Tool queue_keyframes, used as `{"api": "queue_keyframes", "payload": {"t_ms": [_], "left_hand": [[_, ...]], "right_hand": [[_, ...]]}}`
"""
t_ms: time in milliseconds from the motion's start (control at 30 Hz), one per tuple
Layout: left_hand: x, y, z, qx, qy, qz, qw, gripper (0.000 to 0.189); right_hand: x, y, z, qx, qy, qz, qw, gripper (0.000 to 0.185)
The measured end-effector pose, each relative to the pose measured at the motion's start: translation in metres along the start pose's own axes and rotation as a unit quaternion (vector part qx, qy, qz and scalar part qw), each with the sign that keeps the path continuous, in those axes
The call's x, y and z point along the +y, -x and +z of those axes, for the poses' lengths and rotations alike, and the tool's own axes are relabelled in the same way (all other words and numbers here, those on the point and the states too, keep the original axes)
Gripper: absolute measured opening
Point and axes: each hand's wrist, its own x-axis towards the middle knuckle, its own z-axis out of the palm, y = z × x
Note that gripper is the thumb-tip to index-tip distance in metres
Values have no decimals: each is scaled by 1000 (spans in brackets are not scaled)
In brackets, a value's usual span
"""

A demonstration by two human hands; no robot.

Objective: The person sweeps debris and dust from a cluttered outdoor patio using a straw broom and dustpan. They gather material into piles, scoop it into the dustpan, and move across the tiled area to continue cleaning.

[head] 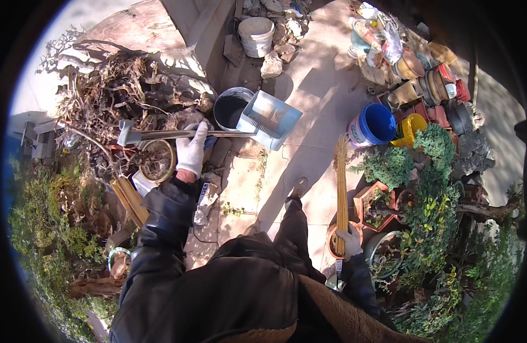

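My left hand (192, 149), in a white work glove, grips the handle of a long-handled dustpan (280, 122). The pale blue pan has a toothed edge and overlaps the rim of a dark bucket (230, 109); whether they touch I cannot tell. A grey cap sits at the other end of the handle. On the right, my right hand (350, 241), also gloved, is closed around a bundled straw broom (342, 193). Its frayed end points away from me, next to a blue bucket (377, 122).
Dry roots and branches (113, 98) are heaped at left. A white bucket (256, 36) stands among stones at the top. Stacked pots (439, 83), a yellow bucket (410, 128) and a potted shrub (385, 167) line the right. Paving (246, 171) runs between.
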Motion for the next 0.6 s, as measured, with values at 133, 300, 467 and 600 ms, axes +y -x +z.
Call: {"api": "queue_keyframes", "payload": {"t_ms": [133, 300, 467, 600], "left_hand": [[4, -118, 78, 8, 25, 101, 995, 25], [31, -275, 170, 58, -58, 110, 991, 19], [64, -409, 244, 73, -142, 194, 968, 31], [68, -513, 294, 57, -306, 243, 919, 22]], "right_hand": [[-59, -135, -32, -1, 38, -32, 999, 45], [-168, -251, -57, -12, -54, 20, 998, 29], [-285, -341, -65, -31, 0, 12, 999, 25], [-346, -427, -61, -35, 15, -27, 999, 38]]}}
